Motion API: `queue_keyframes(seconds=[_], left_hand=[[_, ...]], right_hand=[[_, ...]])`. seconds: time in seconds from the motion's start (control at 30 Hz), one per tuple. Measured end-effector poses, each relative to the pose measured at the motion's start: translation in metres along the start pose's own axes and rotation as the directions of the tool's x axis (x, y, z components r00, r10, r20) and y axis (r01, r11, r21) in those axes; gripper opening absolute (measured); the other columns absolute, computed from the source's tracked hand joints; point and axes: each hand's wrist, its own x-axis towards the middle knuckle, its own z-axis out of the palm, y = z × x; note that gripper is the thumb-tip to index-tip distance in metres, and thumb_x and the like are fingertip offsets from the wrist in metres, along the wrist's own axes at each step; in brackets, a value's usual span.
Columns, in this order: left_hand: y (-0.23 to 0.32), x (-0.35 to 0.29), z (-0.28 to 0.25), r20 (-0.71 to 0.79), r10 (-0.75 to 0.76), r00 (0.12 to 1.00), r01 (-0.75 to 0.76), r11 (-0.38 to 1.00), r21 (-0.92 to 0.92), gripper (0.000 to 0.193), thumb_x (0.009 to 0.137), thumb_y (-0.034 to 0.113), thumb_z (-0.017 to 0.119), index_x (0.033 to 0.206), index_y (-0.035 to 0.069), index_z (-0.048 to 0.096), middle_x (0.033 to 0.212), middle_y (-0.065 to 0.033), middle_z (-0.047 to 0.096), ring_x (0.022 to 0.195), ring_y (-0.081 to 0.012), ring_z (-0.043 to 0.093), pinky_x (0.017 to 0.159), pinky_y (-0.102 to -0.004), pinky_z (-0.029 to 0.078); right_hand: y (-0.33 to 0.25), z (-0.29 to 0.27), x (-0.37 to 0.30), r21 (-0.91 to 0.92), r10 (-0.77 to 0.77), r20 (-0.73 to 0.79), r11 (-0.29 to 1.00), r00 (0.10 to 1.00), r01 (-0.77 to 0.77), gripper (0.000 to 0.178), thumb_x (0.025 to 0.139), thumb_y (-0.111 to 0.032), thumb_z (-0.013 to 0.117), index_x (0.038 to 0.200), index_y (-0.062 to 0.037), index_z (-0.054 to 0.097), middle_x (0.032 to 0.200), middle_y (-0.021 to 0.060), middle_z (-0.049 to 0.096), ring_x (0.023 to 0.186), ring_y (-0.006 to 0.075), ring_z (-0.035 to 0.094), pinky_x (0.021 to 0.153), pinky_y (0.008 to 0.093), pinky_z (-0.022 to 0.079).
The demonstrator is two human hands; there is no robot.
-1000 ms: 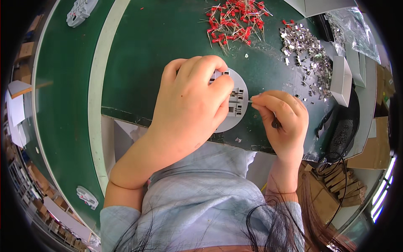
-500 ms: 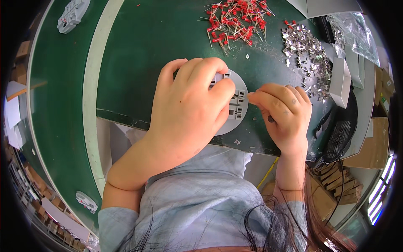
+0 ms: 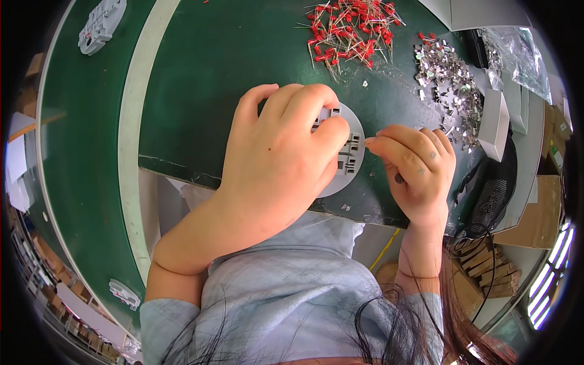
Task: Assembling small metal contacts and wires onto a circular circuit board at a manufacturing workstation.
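Observation:
A round grey plastic base [image 3: 354, 176] with small slots and raised seats lies near the front edge of the green table. My left hand [image 3: 283, 146] is closed over its left side, thumb and fingertips pressing on it and hiding much of it. Thin metal strips or leads show in the slots by my thumb. Just off the base's right rim, my right hand [image 3: 421, 164] makes a pinch with thumb and forefinger; whatever is between the tips is too small to name. A dark round spot shows at that palm, and I cannot tell what it is.
Beyond the hands lies a heap of red LEDs [image 3: 353, 30] with long leads. Small metal clips [image 3: 447, 85] are piled at the right, beside a white box [image 3: 494, 125] and a clear plastic bag [image 3: 517, 58]. Grey plastic housings [image 3: 102, 25] rest on the left green surface.
The view has shifted slightly, so hands and base appear a little farther right. Both hands keep nearly the same pose, the right one still pinching beside the base.

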Motion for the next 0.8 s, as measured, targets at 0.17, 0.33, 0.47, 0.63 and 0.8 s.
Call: queue_keyframes(seconds=[0.17,0.33,0.47,0.63,0.8], left_hand=[[-0.0007,0.0004,0.0003,0.003,0.005,1.000,-0.005,1.000,0.005,0.017,0.071,0.003,0.074,0.080,0.010,0.061,0.111,-0.0047,0.063,0.097,-0.0271,0.063,0.092,-0.0431,0.047],[-0.0008,0.0002,-0.0001,0.005,0.004,1.000,-0.004,1.000,0.004,0.017,0.072,0.003,0.074,0.080,0.010,0.061,0.111,-0.0046,0.063,0.096,-0.0261,0.063,0.093,-0.0442,0.047],[-0.0005,0.0007,-0.0013,0.014,-0.002,1.000,0.002,1.000,0.004,0.016,0.072,0.004,0.074,0.080,0.010,0.061,0.111,-0.0043,0.062,0.096,-0.0253,0.063,0.094,-0.0454,0.047],[-0.0005,0.0013,-0.0009,0.019,-0.005,1.000,0.005,1.000,0.011,0.016,0.072,0.004,0.074,0.081,0.011,0.062,0.111,-0.0033,0.062,0.095,-0.0244,0.063,0.096,-0.0465,0.046],[-0.0013,0.0015,-0.0001,0.026,-0.005,1.000,0.005,1.000,0.010,0.016,0.073,0.005,0.074,0.081,0.011,0.062,0.111,-0.0026,0.062,0.095,-0.0236,0.063,0.097,-0.0470,0.046]], right_hand=[[-0.0002,0.0018,-0.0007,0.004,0.004,-0.010,1.000,1.000,-0.004,0.037,0.064,-0.010,0.074,0.100,-0.0173,0.072,0.095,-0.0059,0.069,0.061,0.0137,0.054,0.054,0.0313,0.034],[-0.0008,0.0007,0.0006,0.009,0.017,-0.006,1.000,1.000,-0.017,0.034,0.066,-0.008,0.074,0.098,-0.0180,0.072,0.094,-0.0059,0.069,0.061,0.0135,0.054,0.054,0.0315,0.035],[-0.0004,-0.0004,0.0012,0.015,0.017,0.008,1.000,1.000,-0.017,0.032,0.067,-0.008,0.075,0.097,-0.0183,0.072,0.094,-0.0060,0.069,0.061,0.0134,0.054,0.054,0.0315,0.035],[-0.0003,-0.0020,0.0012,0.014,0.018,0.022,1.000,1.000,-0.019,0.032,0.067,-0.008,0.075,0.097,-0.0184,0.072,0.094,-0.0061,0.069,0.061,0.0134,0.054,0.054,0.0314,0.035],[0.0007,0.0005,0.0015,0.000,0.000,-0.004,1.000,1.000,0.000,0.033,0.065,-0.009,0.074,0.097,-0.0185,0.073,0.095,-0.0063,0.069,0.061,0.0135,0.054,0.054,0.0312,0.035]])
